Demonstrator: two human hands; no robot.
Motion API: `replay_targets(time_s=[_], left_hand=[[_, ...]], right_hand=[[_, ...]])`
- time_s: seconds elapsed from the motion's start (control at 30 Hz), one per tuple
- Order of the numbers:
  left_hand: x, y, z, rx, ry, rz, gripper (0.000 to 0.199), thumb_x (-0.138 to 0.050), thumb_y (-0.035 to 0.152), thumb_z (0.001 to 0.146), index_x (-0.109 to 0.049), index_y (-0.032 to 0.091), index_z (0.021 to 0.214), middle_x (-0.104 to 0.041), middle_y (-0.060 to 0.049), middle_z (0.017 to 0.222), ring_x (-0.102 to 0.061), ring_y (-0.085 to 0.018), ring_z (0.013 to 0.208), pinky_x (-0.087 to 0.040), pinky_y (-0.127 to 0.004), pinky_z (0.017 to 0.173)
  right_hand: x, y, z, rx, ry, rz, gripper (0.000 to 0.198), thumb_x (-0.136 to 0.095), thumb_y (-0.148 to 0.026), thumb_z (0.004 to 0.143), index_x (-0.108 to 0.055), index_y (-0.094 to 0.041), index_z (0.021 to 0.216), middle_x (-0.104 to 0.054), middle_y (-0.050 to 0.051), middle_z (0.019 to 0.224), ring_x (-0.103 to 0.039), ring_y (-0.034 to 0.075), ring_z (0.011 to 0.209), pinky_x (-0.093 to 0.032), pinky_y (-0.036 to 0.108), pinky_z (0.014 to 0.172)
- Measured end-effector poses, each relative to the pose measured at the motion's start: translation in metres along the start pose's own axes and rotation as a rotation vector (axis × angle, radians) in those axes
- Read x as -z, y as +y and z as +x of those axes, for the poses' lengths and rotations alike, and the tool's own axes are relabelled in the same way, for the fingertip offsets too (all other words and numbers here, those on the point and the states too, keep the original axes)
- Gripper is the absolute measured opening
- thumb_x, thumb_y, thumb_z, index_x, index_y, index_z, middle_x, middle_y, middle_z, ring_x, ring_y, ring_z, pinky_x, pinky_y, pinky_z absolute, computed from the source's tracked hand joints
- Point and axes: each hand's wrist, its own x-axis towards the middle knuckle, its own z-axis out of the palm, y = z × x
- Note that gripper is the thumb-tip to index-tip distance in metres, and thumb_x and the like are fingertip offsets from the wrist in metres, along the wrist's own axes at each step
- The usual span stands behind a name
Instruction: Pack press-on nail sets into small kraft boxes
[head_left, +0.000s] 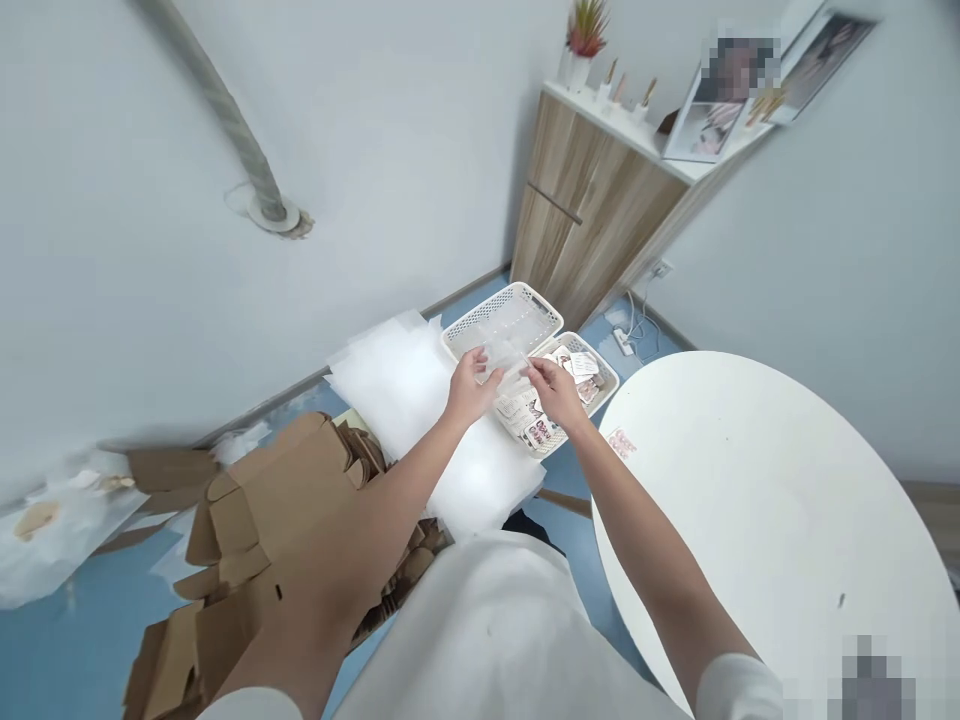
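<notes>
Between my two hands is a clear plastic bag (507,364), thin and see-through. My left hand (474,388) grips its left side with bent fingers. On the other side, my right hand (555,388) pinches the bag's edge. Under and beyond the hands are two white plastic baskets: the far basket (517,292) holds clear sheets or bags, and the nearer basket (609,378) holds several printed cards (582,364). Whether anything is inside the held bag, I cannot tell.
A stack of white foam sheets (405,390) lies left of the baskets. Flattened brown cardboard boxes (292,500) pile up at lower left. A round white table (750,500) stands to the right, with a small pink-printed piece (621,443) on it. A wooden cabinet (592,190) stands behind.
</notes>
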Motion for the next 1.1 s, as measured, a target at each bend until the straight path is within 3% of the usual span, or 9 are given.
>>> replay_targets(time_s=[0.07, 0.23, 0.4, 0.6, 0.77, 0.93, 1.1], left_hand=[[0.003, -0.001, -0.026, 0.116, -0.047, -0.183, 0.047, -0.055, 0.035, 0.072, -0.044, 0.017, 0.114, -0.057, -0.008, 0.102, -0.058, -0.016, 0.084, -0.044, -0.032, 0.075], [0.002, -0.004, -0.087, 0.308, -0.315, -0.455, 0.048, -0.065, 0.038, 0.063, -0.05, 0.017, 0.103, -0.063, -0.006, 0.086, -0.061, -0.016, 0.077, -0.045, -0.03, 0.07], [-0.014, 0.0, -0.125, 0.373, -0.492, -0.519, 0.047, -0.068, 0.039, 0.06, -0.051, 0.018, 0.099, -0.063, -0.005, 0.087, -0.061, -0.014, 0.077, -0.046, -0.032, 0.073], [-0.05, 0.007, -0.157, 0.337, -0.687, -0.461, 0.044, -0.069, 0.038, 0.059, -0.052, 0.018, 0.094, -0.062, -0.002, 0.078, -0.061, -0.014, 0.074, -0.048, -0.032, 0.073], [-0.087, 0.011, -0.183, 0.326, -0.819, -0.43, 0.04, -0.07, 0.034, 0.058, -0.05, 0.018, 0.089, -0.06, 0.001, 0.074, -0.062, -0.013, 0.072, -0.049, -0.029, 0.07], [-0.13, 0.018, -0.204, 0.244, -0.896, -0.326, 0.04, -0.071, 0.033, 0.056, -0.051, 0.017, 0.087, -0.06, 0.001, 0.071, -0.062, -0.014, 0.068, -0.048, -0.028, 0.067], [-0.173, 0.036, -0.225, 0.158, -0.985, -0.22, 0.039, -0.069, 0.034, 0.059, -0.05, 0.017, 0.089, -0.061, 0.001, 0.069, -0.064, -0.016, 0.067, -0.046, -0.028, 0.066]], right_hand=[[0.003, -0.004, -0.027, -0.031, 0.012, 0.066, 0.038, -0.041, -0.044, 0.08, -0.056, -0.018, 0.104, -0.064, 0.005, 0.096, -0.057, 0.017, 0.085, -0.043, 0.029, 0.076], [0.014, -0.005, -0.099, -0.118, 0.086, 0.129, 0.037, -0.041, -0.041, 0.081, -0.058, -0.018, 0.104, -0.065, 0.005, 0.096, -0.058, 0.018, 0.087, -0.044, 0.03, 0.074], [0.03, 0.002, -0.161, -0.221, 0.153, 0.12, 0.038, -0.036, -0.042, 0.083, -0.061, -0.02, 0.102, -0.065, 0.004, 0.093, -0.057, 0.017, 0.084, -0.044, 0.03, 0.073], [0.055, 0.015, -0.215, -0.315, 0.273, 0.194, 0.041, -0.039, -0.045, 0.081, -0.06, -0.019, 0.103, -0.066, 0.005, 0.085, -0.056, 0.015, 0.074, -0.044, 0.031, 0.07], [0.078, 0.029, -0.256, -0.367, 0.457, 0.31, 0.041, -0.044, -0.047, 0.078, -0.059, -0.017, 0.101, -0.066, 0.006, 0.084, -0.055, 0.013, 0.069, -0.044, 0.03, 0.068], [0.11, 0.05, -0.297, -0.393, 0.564, 0.385, 0.039, -0.047, -0.046, 0.076, -0.057, -0.018, 0.102, -0.064, 0.007, 0.093, -0.057, 0.014, 0.076, -0.044, 0.031, 0.073], [0.143, 0.071, -0.334, -0.402, 0.55, 0.459, 0.041, -0.056, -0.043, 0.071, -0.055, -0.019, 0.105, -0.062, 0.007, 0.099, -0.057, 0.016, 0.09, -0.044, 0.031, 0.079]])
